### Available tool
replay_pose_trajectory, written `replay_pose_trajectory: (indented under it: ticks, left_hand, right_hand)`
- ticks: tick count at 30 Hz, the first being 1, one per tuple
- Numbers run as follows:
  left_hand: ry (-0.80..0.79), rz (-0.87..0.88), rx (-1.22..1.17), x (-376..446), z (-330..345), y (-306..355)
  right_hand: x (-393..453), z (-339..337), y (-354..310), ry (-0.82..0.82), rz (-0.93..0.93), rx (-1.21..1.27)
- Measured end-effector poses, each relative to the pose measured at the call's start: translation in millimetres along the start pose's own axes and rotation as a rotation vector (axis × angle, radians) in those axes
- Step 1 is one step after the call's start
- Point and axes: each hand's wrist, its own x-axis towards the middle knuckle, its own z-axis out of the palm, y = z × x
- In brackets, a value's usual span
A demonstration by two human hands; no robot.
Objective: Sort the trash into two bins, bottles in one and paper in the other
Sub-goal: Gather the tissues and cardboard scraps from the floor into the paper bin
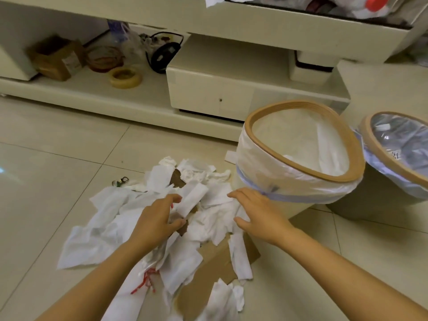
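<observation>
A heap of torn white paper (108, 218) lies on the floor tiles, partly over a flat brown cardboard sheet (215, 258). My left hand (157, 218) arches over the middle of the heap, fingers curved, thumb against a brown scrap. My right hand (254, 212) lies spread on the heap's right side, fingers straight. Just right of it stands a bin with a white liner (305, 174), with some white paper inside. Further right is a bin with a bluish liner (375, 149) that holds clear plastic bottles (398, 137).
A low cream cabinet (208, 93) runs along the back; its open shelf holds a cardboard box (58, 59), a tape roll (126, 77) and cables. A small key clip (120, 181) lies on the floor left of the heap. More paper and a red-capped bottle (375, 3) sit on top.
</observation>
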Motion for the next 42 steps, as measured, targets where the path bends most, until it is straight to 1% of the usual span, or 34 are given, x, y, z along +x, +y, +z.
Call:
replay_pose_trajectory:
  ticks: [6, 11, 14, 16, 18, 20, 22, 24, 25, 27, 29, 31, 32, 34, 36, 39, 42]
  left_hand:
    - [-0.048, 0.049, 0.155, 21.4, 0.1, 12.2]
    - [-0.121, -0.031, 0.365, 45.2, 19.7, 16.4]
    - [-0.043, -0.021, 0.458, 48.6, 33.0, 12.2]
    - [0.017, 0.002, 0.398, 46.8, 36.3, 7.4]
    - [0.109, -0.01, 0.247, 39.2, 32.8, 2.4]
    - [0.223, -0.102, 0.011, 26.4, 21.6, -0.8]
    - [0.323, -0.24, -0.19, 12.1, 7.8, -9.1]
    - [0.392, -0.334, -0.272, 1.5, -2.9, -21.2]
    - [0.414, -0.373, -0.291, -3.0, -7.4, -30.1]
    - [0.414, -0.427, -0.303, -10.5, -13.2, -48.0]
    - [0.344, -0.441, -0.242, -15.9, -14.4, -64.1]
    - [0.244, -0.433, -0.146, -16.3, -13.5, -76.3]
    - [0.199, -0.419, -0.093, -15.6, -12.3, -79.8]
    - [0.14, -0.409, -0.042, -12.9, -8.7, -83.5]
    - [0.089, -0.425, -0.064, -9.6, -3.9, -84.9]
    - [0.015, -0.451, -0.009, -5.2, 4.0, -87.6]
    - [0.021, -0.456, 0.08, -4.0, 9.5, -81.7]
  right_hand:
    - [30.3, 15.6, -10.4, -0.063, -0.008, -0.04]
    - [49.3, 41.8, -13.5, -0.199, 0.045, -0.073]
    - [53.8, 58.7, -10.2, -0.276, 0.086, -0.096]
    - [57.2, 67.2, -9.3, -0.317, 0.102, -0.119]
    - [60.2, 76.6, -10.1, -0.34, 0.112, -0.132]
    - [62.0, 85.8, -10.9, -0.345, 0.13, -0.162]
    - [61.4, 94.1, -12.2, -0.319, 0.131, -0.224]
    - [58.0, 93.1, -12.3, -0.264, 0.082, -0.285]
    - [57.2, 91.0, -13.8, -0.216, 0.042, -0.275]
    - [54.8, 83.6, -19.1, -0.07, -0.018, -0.149]
    - [52.0, 75.9, -25.5, 0.036, -0.057, 0.041]
    - [48.4, 71.2, -31.7, 0.024, -0.137, 0.157]
    - [46.1, 71.2, -34.7, 0.007, -0.21, 0.159]
    - [41.0, 75.5, -40.7, -0.021, -0.374, 0.076]
    - [35.4, 83.0, -46.6, -0.027, -0.496, -0.006]
    - [27.6, 91.1, -57.1, -0.023, -0.584, -0.015]
    - [20.6, 95.6, -61.5, -0.021, -0.682, -0.066]
